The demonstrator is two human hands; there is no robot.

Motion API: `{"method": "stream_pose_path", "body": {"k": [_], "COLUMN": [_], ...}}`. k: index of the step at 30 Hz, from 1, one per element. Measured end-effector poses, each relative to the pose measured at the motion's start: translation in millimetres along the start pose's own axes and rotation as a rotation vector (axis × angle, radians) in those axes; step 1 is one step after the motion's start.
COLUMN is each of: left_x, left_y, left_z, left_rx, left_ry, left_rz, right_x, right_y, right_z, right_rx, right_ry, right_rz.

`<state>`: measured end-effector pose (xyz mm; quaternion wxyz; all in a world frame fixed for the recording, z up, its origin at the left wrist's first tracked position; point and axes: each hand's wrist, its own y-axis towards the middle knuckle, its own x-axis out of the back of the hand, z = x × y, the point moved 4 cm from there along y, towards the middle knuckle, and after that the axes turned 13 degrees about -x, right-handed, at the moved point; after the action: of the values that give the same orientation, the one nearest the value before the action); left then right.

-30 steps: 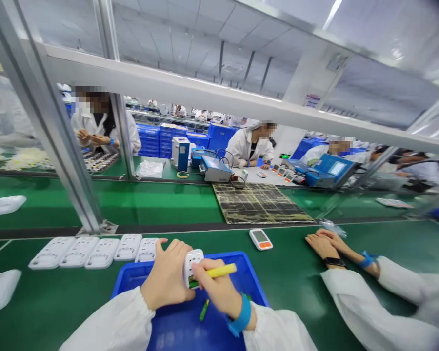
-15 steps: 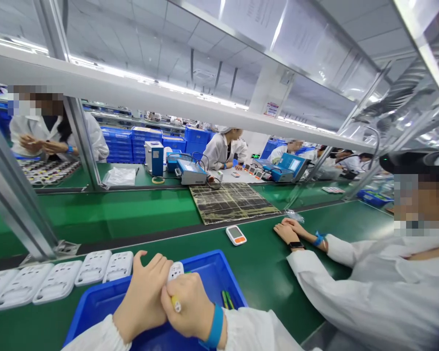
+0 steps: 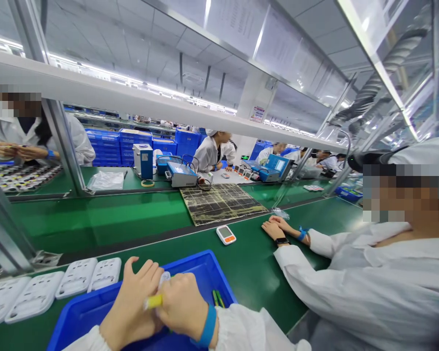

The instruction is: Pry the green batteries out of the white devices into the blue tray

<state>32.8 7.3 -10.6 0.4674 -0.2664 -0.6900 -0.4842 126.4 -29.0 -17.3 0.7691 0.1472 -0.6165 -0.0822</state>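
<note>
My left hand (image 3: 133,300) is over the blue tray (image 3: 219,273), thumb raised and fingers curled at a white plastic housing (image 3: 164,278). Most of that housing is hidden by my hands; only a small top part shows. My right hand (image 3: 185,302), with a blue wrist band, is closed in a fist against my left hand. Out of this fist, toward the left, sticks the blurred end of a yellow-handled tool (image 3: 153,302); its working end is hidden. Several green and yellow batteries (image 3: 217,298) lie in the tray.
Several white housings (image 3: 36,295) lie in a row at left. A white and orange device with a screen (image 3: 226,235) lies beyond the tray. To the right a co-worker's hands (image 3: 278,229) rest on the green bench. A dark mat (image 3: 223,202) and metal posts (image 3: 64,146) stand farther back.
The view has turned slightly right, so everything sits farther left. My right hand has tilted, and the yellow tool's end now points more to the left. Less of the white housing shows.
</note>
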Motion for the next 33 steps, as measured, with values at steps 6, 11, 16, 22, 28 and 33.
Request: {"method": "stream_pose_path", "body": {"k": [6,11,16,22,28,33], "left_x": [13.0,12.9,11.3,8.3,4.3,6.2], "left_y": [-3,-5,-7,-9,-8,-9], "left_z": [13,23,31,35,32,35], "left_rx": [0.109,0.161,0.205,0.21,0.25,0.303], "left_ry": [-0.058,-0.06,-0.08,-0.084,-0.103,-0.081], "left_rz": [-0.051,-0.077,-0.096,-0.139,-0.16,-0.168], "right_x": [0,1,-2,-7,-15,-12], "right_y": [13,19,18,17,21,25], "right_z": [-37,-54,-50,-48,-44,-61], "right_rx": [-0.351,-0.583,-0.548,-0.551,-0.636,-0.687], "right_ry": [0.63,1.26,1.363,1.383,1.622,1.763], "right_rz": [0.027,-0.029,0.113,0.136,0.179,-0.054]}}
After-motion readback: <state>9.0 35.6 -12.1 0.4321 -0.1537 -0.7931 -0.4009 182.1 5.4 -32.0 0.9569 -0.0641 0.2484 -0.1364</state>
